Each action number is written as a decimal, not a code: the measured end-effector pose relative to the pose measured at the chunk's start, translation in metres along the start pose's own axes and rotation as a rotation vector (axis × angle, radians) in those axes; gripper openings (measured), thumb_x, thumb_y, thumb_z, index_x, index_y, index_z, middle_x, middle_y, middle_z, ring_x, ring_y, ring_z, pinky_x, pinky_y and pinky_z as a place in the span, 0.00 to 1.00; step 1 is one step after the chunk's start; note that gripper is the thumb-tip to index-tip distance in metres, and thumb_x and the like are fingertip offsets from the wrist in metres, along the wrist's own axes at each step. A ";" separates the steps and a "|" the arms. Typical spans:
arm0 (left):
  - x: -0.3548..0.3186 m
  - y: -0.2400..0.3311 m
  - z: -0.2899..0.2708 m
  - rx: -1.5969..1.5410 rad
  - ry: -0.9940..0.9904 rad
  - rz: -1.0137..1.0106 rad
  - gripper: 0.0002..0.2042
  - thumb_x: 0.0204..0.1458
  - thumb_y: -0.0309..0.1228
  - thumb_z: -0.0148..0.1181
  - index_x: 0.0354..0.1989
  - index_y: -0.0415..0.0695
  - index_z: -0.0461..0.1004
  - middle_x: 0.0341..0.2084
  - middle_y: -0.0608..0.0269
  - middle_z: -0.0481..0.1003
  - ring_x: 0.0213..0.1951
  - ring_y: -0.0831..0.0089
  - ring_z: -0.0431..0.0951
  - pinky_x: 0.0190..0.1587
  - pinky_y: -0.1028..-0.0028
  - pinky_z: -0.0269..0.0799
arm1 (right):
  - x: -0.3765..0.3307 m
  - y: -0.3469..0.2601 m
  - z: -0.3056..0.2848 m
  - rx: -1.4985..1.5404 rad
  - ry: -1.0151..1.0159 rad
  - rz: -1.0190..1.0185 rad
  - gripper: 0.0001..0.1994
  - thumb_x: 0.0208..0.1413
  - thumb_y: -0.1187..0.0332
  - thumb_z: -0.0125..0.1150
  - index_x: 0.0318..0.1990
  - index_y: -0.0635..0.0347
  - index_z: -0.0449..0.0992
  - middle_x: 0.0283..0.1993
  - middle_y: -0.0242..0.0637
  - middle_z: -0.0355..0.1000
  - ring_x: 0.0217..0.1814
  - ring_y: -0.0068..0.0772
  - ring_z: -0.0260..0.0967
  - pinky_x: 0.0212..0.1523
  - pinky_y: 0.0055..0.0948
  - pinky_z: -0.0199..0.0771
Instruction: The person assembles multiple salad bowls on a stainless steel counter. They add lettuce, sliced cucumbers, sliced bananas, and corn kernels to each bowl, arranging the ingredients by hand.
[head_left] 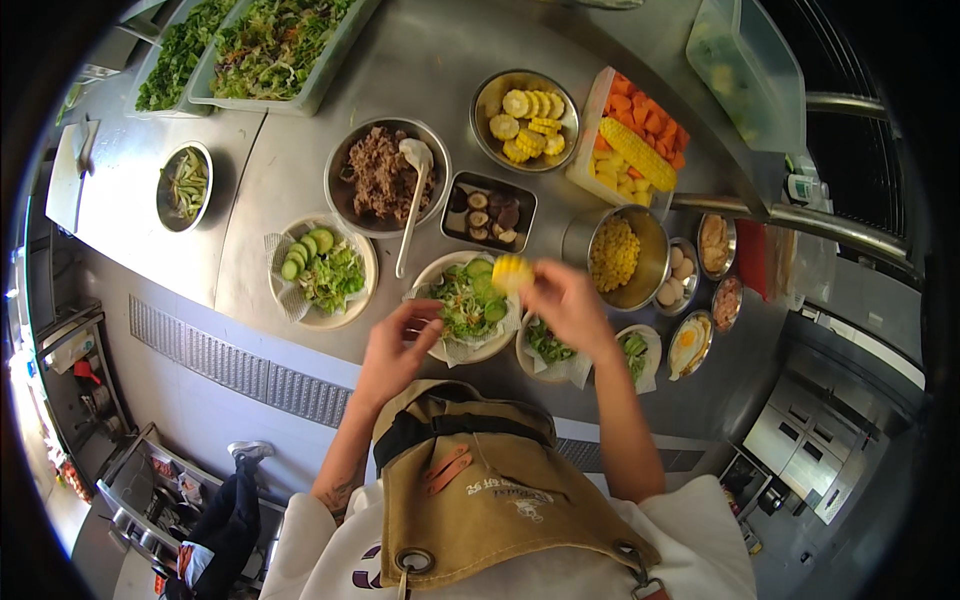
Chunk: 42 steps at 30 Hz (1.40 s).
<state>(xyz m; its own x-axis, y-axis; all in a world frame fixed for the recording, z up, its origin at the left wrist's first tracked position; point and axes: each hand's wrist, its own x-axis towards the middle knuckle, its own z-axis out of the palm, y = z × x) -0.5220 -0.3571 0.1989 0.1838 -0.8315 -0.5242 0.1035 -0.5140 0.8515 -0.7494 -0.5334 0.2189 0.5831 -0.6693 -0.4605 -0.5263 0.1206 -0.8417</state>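
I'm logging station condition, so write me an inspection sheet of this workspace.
Surface: steel counter, bare in places.
Work items: corn piece above a salad plate topped with cucumber.
Clutter: steel bowls and a tub of greens stand about; a white spoon rests in the bowl of brown food.
Left hand: at the plate's left edge, apparently empty; contact unclear.
Right hand: pinches the corn piece.
Cables: nothing seen.
Surroundings: another person's leg, lower left.
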 end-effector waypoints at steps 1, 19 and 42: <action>0.001 0.001 0.005 0.096 -0.051 0.017 0.15 0.63 0.30 0.63 0.56 0.39 0.77 0.40 0.59 0.82 0.39 0.72 0.82 0.44 0.70 0.78 | -0.023 0.009 0.017 -0.051 0.022 0.023 0.15 0.64 0.67 0.66 0.51 0.68 0.78 0.34 0.36 0.80 0.32 0.20 0.75 0.35 0.26 0.76; 0.046 -0.051 0.079 0.901 0.022 0.289 0.08 0.56 0.35 0.66 0.37 0.45 0.80 0.37 0.56 0.78 0.36 0.51 0.83 0.39 0.55 0.80 | -0.029 0.074 0.070 -0.762 0.168 -0.192 0.07 0.57 0.72 0.68 0.41 0.62 0.82 0.43 0.41 0.79 0.49 0.46 0.73 0.50 0.41 0.77; 0.015 -0.012 0.031 0.578 0.130 0.221 0.09 0.59 0.30 0.63 0.45 0.43 0.80 0.36 0.57 0.80 0.32 0.58 0.83 0.36 0.60 0.78 | 0.245 -0.017 -0.058 -1.101 0.253 -0.539 0.21 0.54 0.62 0.69 0.54 0.60 0.77 0.53 0.47 0.77 0.59 0.53 0.71 0.60 0.46 0.75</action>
<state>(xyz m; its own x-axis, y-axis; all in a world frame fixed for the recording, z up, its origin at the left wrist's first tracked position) -0.5511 -0.3700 0.1810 0.2615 -0.9174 -0.3000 -0.4883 -0.3939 0.7788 -0.6337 -0.7417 0.1364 0.8141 -0.5794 0.0390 -0.5664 -0.8070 -0.1671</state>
